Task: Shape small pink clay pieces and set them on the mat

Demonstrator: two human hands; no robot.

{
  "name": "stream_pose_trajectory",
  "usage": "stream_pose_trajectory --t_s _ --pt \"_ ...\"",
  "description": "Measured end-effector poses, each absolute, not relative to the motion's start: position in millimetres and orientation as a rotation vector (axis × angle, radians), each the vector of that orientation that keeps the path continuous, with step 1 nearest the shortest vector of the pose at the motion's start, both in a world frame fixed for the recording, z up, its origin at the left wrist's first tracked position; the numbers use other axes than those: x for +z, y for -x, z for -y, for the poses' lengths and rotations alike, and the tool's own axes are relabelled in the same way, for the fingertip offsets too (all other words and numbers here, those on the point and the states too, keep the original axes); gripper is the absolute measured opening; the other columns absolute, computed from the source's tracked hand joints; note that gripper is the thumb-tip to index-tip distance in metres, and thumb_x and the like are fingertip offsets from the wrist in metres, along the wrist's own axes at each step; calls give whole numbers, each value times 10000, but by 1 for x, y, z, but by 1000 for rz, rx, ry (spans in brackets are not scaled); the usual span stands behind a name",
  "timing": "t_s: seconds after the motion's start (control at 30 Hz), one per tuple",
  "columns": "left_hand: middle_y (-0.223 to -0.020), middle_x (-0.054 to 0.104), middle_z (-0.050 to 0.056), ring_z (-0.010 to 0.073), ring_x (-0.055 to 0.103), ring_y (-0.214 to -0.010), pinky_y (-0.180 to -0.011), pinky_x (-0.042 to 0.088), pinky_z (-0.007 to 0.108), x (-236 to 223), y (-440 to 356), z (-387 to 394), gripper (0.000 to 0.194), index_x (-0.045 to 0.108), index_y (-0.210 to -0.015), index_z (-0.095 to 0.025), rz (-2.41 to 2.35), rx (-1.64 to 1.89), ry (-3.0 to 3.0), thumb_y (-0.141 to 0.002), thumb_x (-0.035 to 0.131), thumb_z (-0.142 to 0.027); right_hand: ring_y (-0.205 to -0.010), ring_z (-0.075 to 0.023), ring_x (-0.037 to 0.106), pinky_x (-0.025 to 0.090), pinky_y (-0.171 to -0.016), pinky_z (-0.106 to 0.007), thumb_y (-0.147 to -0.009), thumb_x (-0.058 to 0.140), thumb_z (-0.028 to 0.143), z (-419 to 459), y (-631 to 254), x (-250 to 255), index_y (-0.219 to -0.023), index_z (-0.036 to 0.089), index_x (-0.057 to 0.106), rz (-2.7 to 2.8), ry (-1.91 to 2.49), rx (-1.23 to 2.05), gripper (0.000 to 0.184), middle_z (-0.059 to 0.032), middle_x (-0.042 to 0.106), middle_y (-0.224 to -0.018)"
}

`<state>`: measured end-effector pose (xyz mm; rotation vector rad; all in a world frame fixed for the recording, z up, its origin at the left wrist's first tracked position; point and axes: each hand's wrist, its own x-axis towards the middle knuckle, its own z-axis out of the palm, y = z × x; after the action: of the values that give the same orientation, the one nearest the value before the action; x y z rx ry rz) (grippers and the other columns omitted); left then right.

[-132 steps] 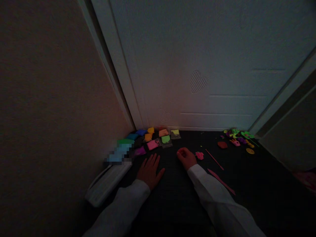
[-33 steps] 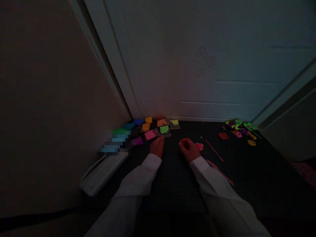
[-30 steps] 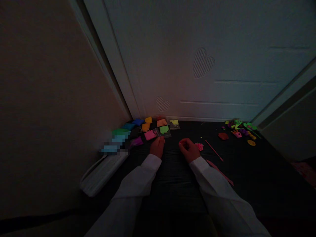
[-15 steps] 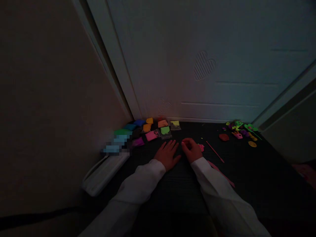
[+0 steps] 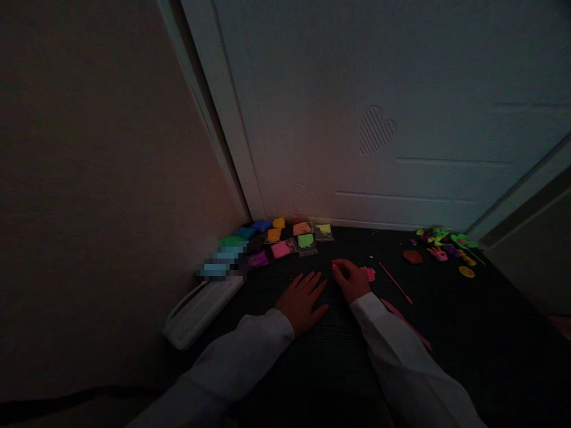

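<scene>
My left hand (image 5: 302,303) lies flat on the dark table, its fingers spread and nothing in them. Just right of it, my right hand (image 5: 351,280) has thumb and forefinger pinched together; anything between the tips is too small and dim to make out. A cluster of small pink clay pieces (image 5: 368,274) sits beside the right hand, partly covered by it. Further right lies a thin pink modelling stick (image 5: 396,283). A longer flat pink tool (image 5: 408,324) is partly hidden by the right sleeve.
Packets of coloured clay, among them a pink packet (image 5: 284,248) and a green packet (image 5: 306,241), line the back left. A white elongated case (image 5: 203,313) lies at left. Toward the right are a red lump (image 5: 413,257), several colourful clay figures (image 5: 439,254) and a yellow disc (image 5: 466,271). A white panel (image 5: 312,119) rises behind.
My left hand has slid slightly back toward me and left, away from the packets. My right hand stays pinched near the pink cluster. The camera view has shifted a little.
</scene>
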<state>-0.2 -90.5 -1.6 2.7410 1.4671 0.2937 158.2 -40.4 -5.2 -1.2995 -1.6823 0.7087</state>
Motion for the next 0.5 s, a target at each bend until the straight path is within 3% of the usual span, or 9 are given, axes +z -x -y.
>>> stream_pose_trajectory --t_s 0.2,0.5 --pt "-1280 271 69 224 183 -1181 -945 126 427 -11 17 80 604 234 -1225 -195 -1868 356 -2569 -726 232 -536 -644 -138 522 420 -586 -266 -723 406 326 41 -158 -6 -866 184 546 1717 1289 709 246 -26 572 -722" --pt "-1286 258 71 215 165 -1188 -947 134 411 -14 21 81 597 221 -1231 -186 -1878 325 -2614 -736 224 -520 -658 -142 528 421 -600 -271 -727 401 340 42 -158 -9 -859 184 545 1739 1310 712 250 -27 575 -733"
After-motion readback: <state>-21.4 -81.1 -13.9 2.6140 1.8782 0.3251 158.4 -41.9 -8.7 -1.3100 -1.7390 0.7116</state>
